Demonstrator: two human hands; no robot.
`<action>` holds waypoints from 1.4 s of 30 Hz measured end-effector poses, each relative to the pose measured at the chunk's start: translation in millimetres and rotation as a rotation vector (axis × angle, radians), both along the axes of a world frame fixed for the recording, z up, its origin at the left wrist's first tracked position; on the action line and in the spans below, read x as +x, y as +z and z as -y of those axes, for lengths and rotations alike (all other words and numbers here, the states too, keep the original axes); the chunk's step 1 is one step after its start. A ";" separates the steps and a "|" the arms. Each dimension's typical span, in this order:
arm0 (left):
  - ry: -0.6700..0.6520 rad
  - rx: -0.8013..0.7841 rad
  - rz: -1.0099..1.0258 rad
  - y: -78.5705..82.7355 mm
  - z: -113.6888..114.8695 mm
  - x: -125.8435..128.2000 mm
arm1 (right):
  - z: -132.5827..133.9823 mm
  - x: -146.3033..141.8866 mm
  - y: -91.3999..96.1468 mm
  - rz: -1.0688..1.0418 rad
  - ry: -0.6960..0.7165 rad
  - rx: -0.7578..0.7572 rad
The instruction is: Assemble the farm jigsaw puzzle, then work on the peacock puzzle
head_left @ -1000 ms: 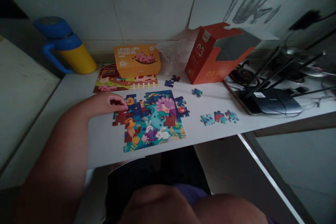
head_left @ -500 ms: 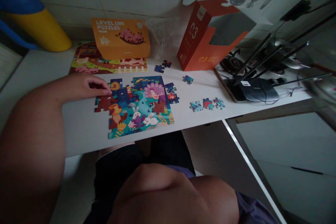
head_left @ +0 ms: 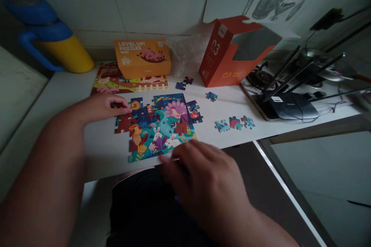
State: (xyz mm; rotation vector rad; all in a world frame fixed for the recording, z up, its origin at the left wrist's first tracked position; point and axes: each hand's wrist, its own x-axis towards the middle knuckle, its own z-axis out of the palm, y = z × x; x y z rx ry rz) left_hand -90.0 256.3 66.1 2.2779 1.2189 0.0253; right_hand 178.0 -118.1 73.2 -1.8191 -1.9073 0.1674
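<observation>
A partly joined jigsaw puzzle with rabbits, a peacock and a blue elephant lies flat on the white counter. At its upper left edge, my left hand has thumb and fingertips pinched together on a dark reddish puzzle piece, which the fingers partly cover. My right hand hangs above the counter's front edge, just below the puzzle's lower right corner. Its thumb and curled fingers are apart, nothing shows between them, and it is slightly blurred. Loose puzzle pieces lie right of the puzzle.
Behind the puzzle stand an orange puzzle box, clear plastic wrap and a tall red-orange box. A farm-scene puzzle lies partly under the orange box. A blue-yellow jug is at left; a gas stove and black router at right.
My right hand has come up from below into view near the puzzle's lower right corner. My left hand stays at the puzzle's upper left edge. The camera view has shifted slightly.
</observation>
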 end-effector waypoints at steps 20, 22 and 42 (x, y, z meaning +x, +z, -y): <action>0.039 0.201 0.097 -0.1 6.5 4.6 | -107.1 200.9 -16.4 0.162 -0.460 -0.459; 0.043 0.222 0.143 -1.1 6.4 4.6 | -107.4 202.3 -15.9 0.115 -0.451 -0.406; -0.153 -0.501 0.616 21.6 73.6 70.2 | -144.3 42.0 -13.6 -0.823 0.038 -0.185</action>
